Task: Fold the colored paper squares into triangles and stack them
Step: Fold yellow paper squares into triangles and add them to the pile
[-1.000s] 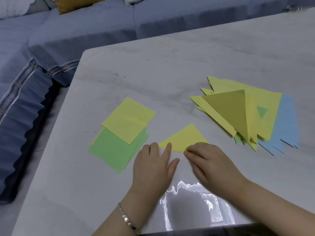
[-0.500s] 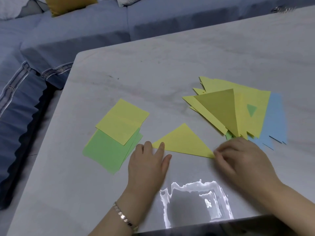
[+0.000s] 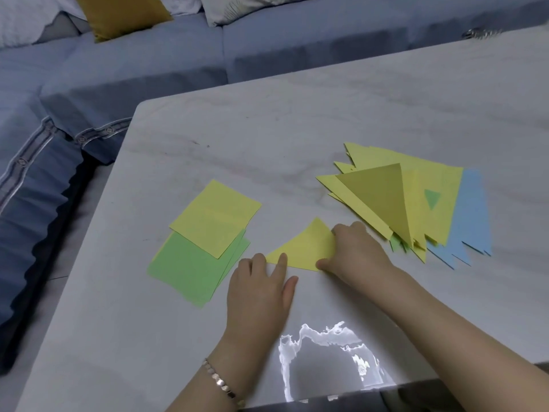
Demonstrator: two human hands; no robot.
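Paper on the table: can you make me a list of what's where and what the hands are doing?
triangle: yellow, folded, flat on the table, between the two piles
left hand: flat, fingertips pressing the triangle's left corner
right hand: fingers curled over the triangle's right side, holding it
squares: unfolded pile on the left, yellow on top of green
stack: folded triangles on the right, yellow over green and blue

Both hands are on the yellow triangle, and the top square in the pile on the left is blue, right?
Not quite. The head view shows the top square on the left is yellow, not blue, and it lies on green squares. The left hand and the right hand do both touch the yellow triangle.
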